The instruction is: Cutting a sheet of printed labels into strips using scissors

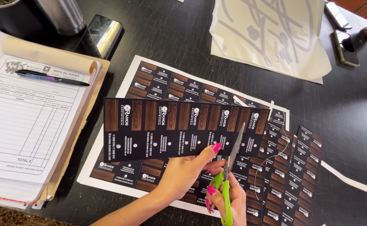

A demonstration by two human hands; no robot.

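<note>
My left hand [183,169] pinches the long dark printed card strip [179,129] lying crosswise mid-frame, while my right hand [229,201] grips green-handled scissors [230,167], blades upright across its right end.

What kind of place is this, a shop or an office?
Probably a small print shop's worktable: scissors trim a strip of printed cards, uncut card sheets lie beneath, and an order pad sits alongside.

Pink nails (one ring), bare forearms.

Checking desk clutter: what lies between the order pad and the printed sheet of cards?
In the head view, only bare dark table separates the order pad from the printed sheet.
</note>
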